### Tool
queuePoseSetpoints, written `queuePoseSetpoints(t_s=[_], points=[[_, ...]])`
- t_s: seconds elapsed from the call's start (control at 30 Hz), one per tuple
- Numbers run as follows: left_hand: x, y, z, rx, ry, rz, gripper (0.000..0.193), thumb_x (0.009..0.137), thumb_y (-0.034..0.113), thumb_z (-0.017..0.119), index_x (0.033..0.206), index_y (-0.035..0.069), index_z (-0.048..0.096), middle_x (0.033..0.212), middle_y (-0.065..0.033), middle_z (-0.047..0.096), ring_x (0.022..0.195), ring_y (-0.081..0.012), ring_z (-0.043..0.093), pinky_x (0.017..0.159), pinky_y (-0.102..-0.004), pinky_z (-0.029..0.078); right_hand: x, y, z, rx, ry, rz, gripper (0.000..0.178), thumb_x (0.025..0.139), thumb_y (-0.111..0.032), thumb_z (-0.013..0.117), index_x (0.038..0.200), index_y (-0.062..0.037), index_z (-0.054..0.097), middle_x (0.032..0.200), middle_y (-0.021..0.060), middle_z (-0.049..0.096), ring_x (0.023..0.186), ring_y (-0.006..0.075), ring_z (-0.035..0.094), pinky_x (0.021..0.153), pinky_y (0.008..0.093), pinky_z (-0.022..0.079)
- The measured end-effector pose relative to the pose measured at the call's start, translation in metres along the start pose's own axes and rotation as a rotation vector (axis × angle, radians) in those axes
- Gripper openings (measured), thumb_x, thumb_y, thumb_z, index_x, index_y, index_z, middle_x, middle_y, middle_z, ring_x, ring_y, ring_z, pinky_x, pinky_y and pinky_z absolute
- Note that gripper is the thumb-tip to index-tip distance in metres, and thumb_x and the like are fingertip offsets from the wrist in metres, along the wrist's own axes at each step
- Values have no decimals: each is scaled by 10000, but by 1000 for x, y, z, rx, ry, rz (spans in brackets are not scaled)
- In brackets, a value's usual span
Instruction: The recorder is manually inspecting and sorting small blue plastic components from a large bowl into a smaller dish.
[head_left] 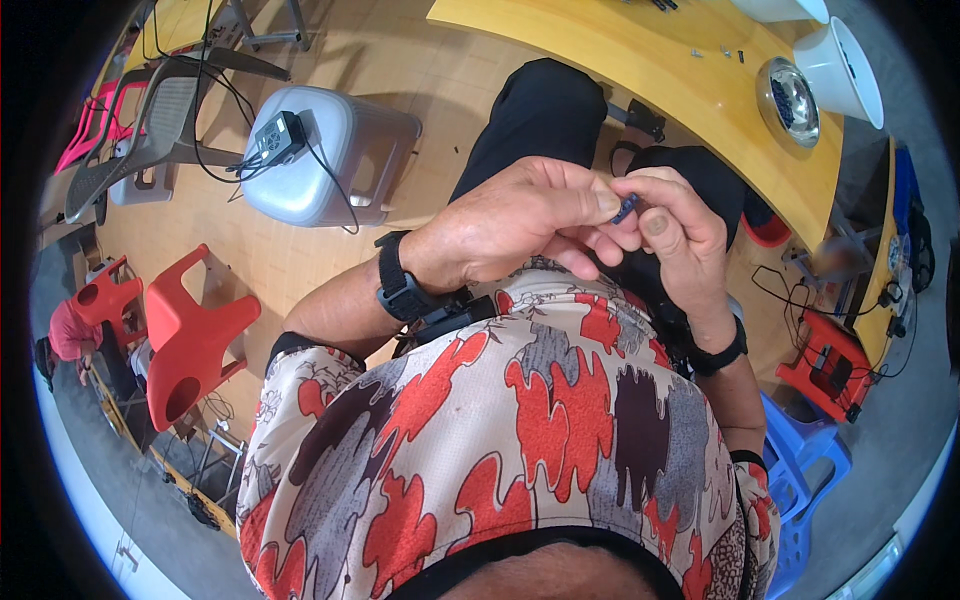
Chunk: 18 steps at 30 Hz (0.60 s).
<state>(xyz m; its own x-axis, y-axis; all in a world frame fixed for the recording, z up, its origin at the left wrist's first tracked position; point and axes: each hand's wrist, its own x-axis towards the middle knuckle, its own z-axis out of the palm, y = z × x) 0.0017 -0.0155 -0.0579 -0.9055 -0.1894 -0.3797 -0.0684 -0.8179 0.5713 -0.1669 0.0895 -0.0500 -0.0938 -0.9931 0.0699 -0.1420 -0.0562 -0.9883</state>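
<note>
A small dark blue piece with a row of notches (625, 208) is pinched between my two hands above my lap. My left hand (545, 215) grips it with the thumb and forefinger, the other fingers curled below. From the other side, my right hand (680, 215) has its forefinger against the piece and its thumb bent close by. The fingers cover part of the piece, so its exact kind does not show. Ahead of my knees lies the yellow table (640, 50), with a few tiny parts (741, 56) on its top.
On the table's right stand a shiny metal bowl (788, 102) with dark pieces in it and a white bucket (840, 75). A grey stool (330, 150) at left bears a black box (280, 138) with cables. Red chairs (185, 320) and a person (75, 335) are farther left.
</note>
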Motion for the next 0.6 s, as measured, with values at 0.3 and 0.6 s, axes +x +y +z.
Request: queuePoseSetpoints(t_s=[0.3, 0.6], points=[[-2, 1, 2, 43, -61, -30, 253, 927, 232, 542, 974, -1, 630, 840, -89, 668, 694, -117, 639, 622, -219, 524, 0, -4, -3, 196, 26, 160, 191, 912, -198, 575, 927, -15, 626, 752, -11, 580, 616, 24, 480, 541, 160, 378], [-2, 2, 5, 21, -50, 20, 224, 925, 206, 546, 990, 6, 628, 831, -66, 660, 684, -103, 621, 643, -214, 514, 4, -8, 1, 192, 109, 158, 178, 922, -185, 550, 925, -21, 620, 759, -21, 585, 639, 16, 494, 553, 148, 389]])
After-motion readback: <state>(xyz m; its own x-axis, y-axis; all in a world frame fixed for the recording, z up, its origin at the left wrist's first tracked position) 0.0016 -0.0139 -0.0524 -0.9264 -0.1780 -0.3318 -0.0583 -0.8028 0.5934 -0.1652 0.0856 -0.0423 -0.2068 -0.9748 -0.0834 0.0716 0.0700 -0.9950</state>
